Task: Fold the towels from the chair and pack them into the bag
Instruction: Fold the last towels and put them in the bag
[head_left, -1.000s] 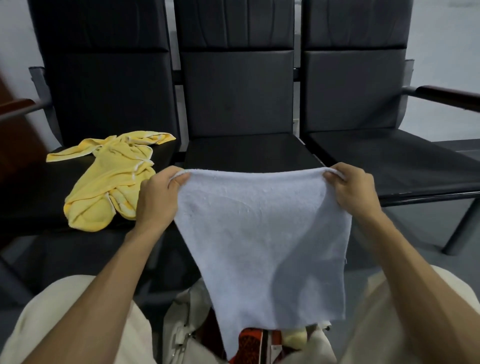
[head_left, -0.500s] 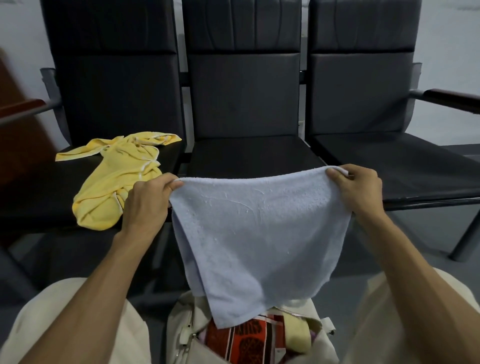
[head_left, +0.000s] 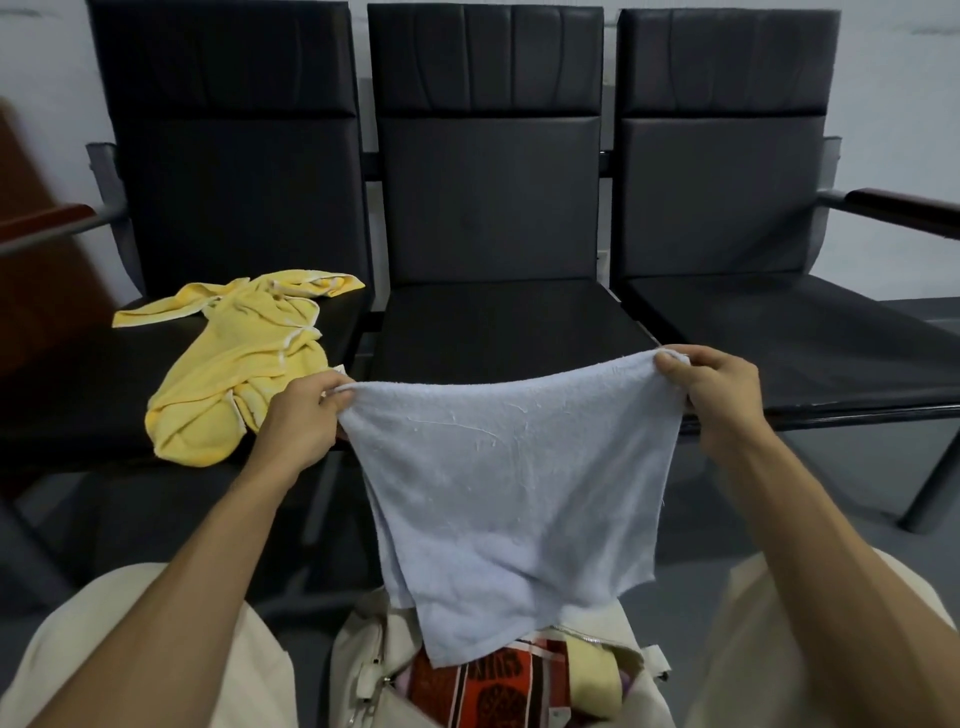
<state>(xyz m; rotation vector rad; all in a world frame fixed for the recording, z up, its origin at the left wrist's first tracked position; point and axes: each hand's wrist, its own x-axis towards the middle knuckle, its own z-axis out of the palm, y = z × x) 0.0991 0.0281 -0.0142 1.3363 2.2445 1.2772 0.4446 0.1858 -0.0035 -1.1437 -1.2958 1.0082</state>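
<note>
1. My left hand (head_left: 306, 415) and right hand (head_left: 719, 395) are held well apart. Each pinches one top corner of a pale blue-white terry towel (head_left: 509, 493), with the fingers curled over the hem.
2. The towel hangs from that top edge in front of me, sagging a little between the hands. It looks doubled along its left side. I judge the wide grip keeps the layers square for the next fold.
3. Its lower edge dangles over the mouth of an open cream fabric bag (head_left: 363, 670) between my knees. I cannot tell whether it touches the bag. A red-orange patterned cloth (head_left: 493, 686) shows inside.
4. A crumpled yellow terry towel (head_left: 244, 364) lies on the left black padded chair (head_left: 78, 395), just beyond my left hand and not yet folded.
</note>
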